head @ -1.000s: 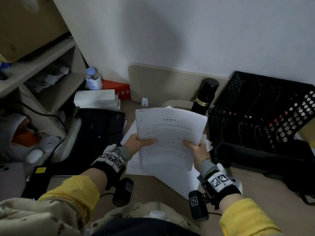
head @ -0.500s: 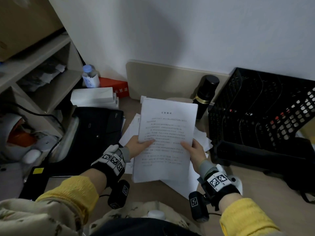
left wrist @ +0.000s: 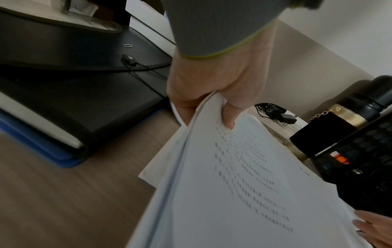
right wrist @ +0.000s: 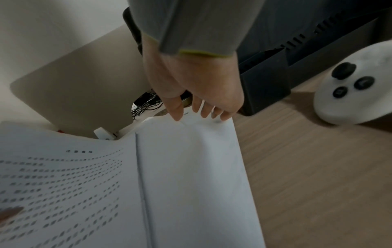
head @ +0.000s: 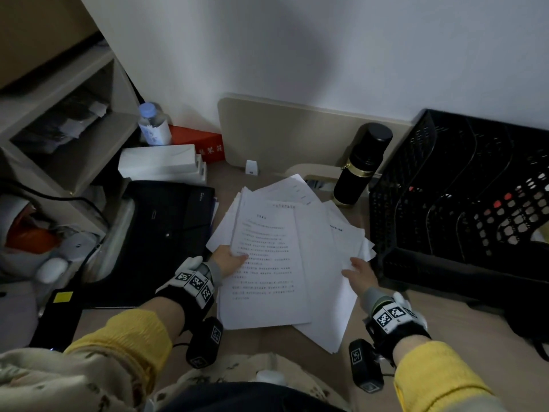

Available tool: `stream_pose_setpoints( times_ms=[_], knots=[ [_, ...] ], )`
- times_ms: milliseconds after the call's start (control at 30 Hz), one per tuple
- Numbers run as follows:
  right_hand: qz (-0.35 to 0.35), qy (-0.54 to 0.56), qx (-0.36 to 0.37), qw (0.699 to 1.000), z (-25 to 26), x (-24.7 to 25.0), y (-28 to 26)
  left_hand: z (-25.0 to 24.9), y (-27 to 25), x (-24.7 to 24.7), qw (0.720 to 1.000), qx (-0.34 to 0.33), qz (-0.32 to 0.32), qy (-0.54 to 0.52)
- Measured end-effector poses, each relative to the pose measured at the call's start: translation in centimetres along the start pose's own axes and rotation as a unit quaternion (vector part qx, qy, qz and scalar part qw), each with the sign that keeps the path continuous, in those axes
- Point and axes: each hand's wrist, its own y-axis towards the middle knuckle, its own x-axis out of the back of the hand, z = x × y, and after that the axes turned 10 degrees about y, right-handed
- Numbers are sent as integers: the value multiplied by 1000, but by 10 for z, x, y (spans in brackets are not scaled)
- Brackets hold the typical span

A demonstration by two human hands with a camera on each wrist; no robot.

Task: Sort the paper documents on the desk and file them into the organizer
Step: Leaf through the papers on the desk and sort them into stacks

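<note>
A printed document [head: 267, 269] of several sheets lies low over a loose pile of white papers [head: 326, 278] in the middle of the desk. My left hand [head: 230, 258] pinches its left edge, thumb on top [left wrist: 228, 117] and fingers beneath. My right hand [head: 358, 273] is apart from that document, its fingers straight [right wrist: 201, 110] and touching the far edge of a blank sheet [right wrist: 191, 167] on the pile's right side. The black mesh organizer [head: 463, 203] stands just right of the pile, its slots showing no paper.
A black flask [head: 361, 165] stands behind the pile beside the organizer. A black folder case [head: 166, 230] lies to the left, with white boxes [head: 160, 162], a water bottle [head: 153, 124] and a red box [head: 199, 142] behind it. A beige board [head: 297, 135] leans on the wall.
The printed document, held up by both hands before, has come down onto the pile. My right hand has let go of it and shifted right onto the blank sheets.
</note>
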Motion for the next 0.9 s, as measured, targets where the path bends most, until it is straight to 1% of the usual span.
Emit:
stream_pose_setpoints(
  times_ms=[100,200,267,333,467,600,667,767,900],
  knots=[
    [1,-113,-4,994,5,0,5,5,5,-1,1000,21,-2,11],
    [7,-215,-14,977,7,-4,9,10,9,-1,999,31,-9,17],
    [3,-259,-16,966,10,-4,9,11,10,-1,999,34,-9,17],
    [-2,-273,-22,962,9,-5,11,12,11,-1,999,35,-7,18],
    [8,-277,-61,959,6,-8,11,12,13,-2,998,51,-10,28],
    [16,-340,-76,937,8,-9,6,14,13,-3,997,55,-15,48],
    [31,-324,-75,943,8,-10,4,15,13,-3,997,57,-19,55],
    [52,-260,-72,961,10,-9,-6,14,11,-3,997,50,-22,63],
    [55,-304,-60,949,19,-5,-19,10,9,-3,996,35,-32,79]
  ],
)
